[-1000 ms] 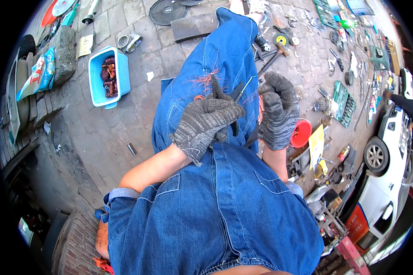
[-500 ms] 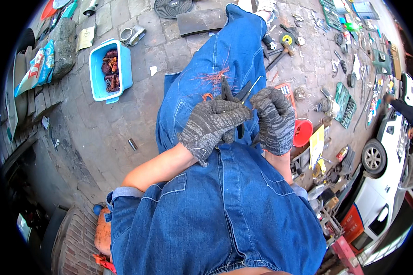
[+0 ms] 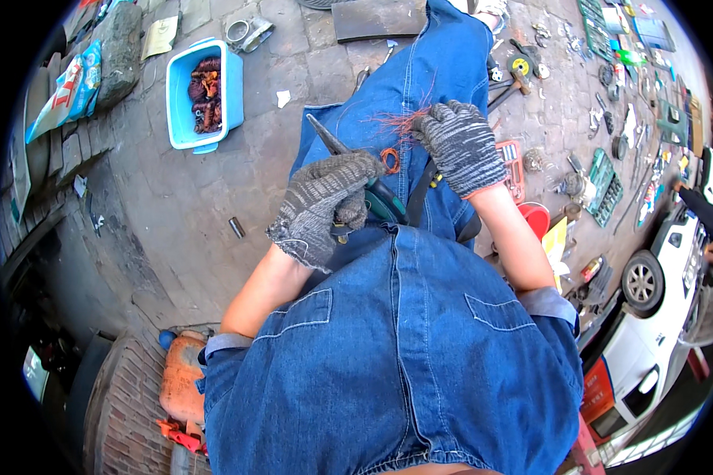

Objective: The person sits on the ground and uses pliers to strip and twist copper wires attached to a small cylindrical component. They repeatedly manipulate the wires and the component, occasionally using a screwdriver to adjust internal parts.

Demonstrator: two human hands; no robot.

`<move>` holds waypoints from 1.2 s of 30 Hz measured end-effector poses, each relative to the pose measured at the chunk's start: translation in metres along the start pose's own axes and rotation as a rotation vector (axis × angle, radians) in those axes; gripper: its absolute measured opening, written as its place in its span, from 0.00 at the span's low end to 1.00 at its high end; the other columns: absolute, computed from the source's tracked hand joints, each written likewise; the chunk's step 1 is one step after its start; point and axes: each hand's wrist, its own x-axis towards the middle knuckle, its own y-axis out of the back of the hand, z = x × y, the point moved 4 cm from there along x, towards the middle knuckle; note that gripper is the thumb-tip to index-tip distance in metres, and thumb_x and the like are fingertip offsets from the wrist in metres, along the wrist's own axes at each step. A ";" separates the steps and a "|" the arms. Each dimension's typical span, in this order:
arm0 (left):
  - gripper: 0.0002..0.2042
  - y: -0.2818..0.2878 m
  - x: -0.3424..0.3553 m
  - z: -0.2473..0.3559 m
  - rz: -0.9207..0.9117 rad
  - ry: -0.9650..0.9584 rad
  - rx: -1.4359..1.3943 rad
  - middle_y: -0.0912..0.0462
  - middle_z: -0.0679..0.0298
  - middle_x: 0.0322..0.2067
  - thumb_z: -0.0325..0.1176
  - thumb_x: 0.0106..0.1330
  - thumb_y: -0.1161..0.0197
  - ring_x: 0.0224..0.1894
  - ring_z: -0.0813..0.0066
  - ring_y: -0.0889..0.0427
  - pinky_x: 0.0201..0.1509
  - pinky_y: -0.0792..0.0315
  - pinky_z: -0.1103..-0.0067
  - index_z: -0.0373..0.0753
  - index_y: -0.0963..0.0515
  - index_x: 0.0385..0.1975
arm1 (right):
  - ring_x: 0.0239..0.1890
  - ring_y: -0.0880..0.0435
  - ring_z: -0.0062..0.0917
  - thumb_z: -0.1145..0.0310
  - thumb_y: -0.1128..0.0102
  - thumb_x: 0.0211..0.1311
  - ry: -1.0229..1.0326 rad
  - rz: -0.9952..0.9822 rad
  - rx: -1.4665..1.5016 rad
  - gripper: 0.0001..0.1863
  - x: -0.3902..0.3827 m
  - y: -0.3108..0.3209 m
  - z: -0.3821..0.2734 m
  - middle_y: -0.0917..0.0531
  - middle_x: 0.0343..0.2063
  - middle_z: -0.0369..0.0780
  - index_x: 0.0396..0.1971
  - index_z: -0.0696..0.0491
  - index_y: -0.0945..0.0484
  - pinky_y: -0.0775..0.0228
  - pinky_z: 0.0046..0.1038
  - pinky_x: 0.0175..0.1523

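My left hand (image 3: 325, 198), in a grey knitted glove, is closed around long-nosed pliers (image 3: 388, 203) with green handles. Their dark jaws point up and left, past my knuckles. A small brass-coloured piece (image 3: 341, 231) shows under this hand; whether it is gripped I cannot tell. My right hand (image 3: 459, 146), gloved too, has its fingertips drawn together at a loose bunch of thin copper wires (image 3: 398, 123) lying on my denim-covered leg. Between the hands a small orange-red wire coil (image 3: 390, 161) rests on the denim. A dark tool with yellow marks (image 3: 434, 179) lies close by, partly hidden.
To the left on the paving stands a light-blue tub (image 3: 234, 103) with reddish-brown copper windings in it. A short metal cylinder (image 3: 236, 227) lies nearer. At right are a hammer (image 3: 520, 83), green socket cases (image 3: 606, 188), a red bucket (image 3: 535, 218) and a white car (image 3: 650, 317).
The hands have come apart. My right hand has gone from beside the left one up to the copper wires, while my left hand with the pliers has moved left, turning the jaws leftward.
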 end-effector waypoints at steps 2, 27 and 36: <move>0.11 0.004 0.000 0.001 0.013 -0.010 -0.025 0.27 0.67 0.15 0.33 0.62 0.40 0.12 0.83 0.33 0.15 0.40 0.85 0.31 0.22 0.37 | 0.36 0.23 0.35 0.59 0.43 0.54 0.003 -0.016 0.027 0.12 0.001 -0.006 -0.002 0.21 0.30 0.41 0.32 0.51 0.20 0.32 0.35 0.45; 0.09 0.001 0.014 0.000 0.008 0.057 -0.144 0.31 0.69 0.13 0.32 0.63 0.42 0.12 0.84 0.36 0.15 0.41 0.85 0.32 0.23 0.35 | 0.30 0.22 0.19 0.71 0.46 0.62 -0.615 0.212 1.250 0.09 -0.044 0.008 0.020 0.19 0.29 0.38 0.38 0.58 0.22 0.29 0.22 0.38; 0.09 -0.004 0.023 -0.002 -0.071 0.074 -0.152 0.31 0.69 0.12 0.31 0.64 0.43 0.11 0.84 0.36 0.15 0.41 0.85 0.31 0.23 0.35 | 0.13 0.40 0.12 0.46 0.53 0.64 -0.896 0.198 2.428 0.26 -0.063 -0.005 0.023 0.33 0.15 0.31 0.40 0.57 0.24 0.42 0.19 0.23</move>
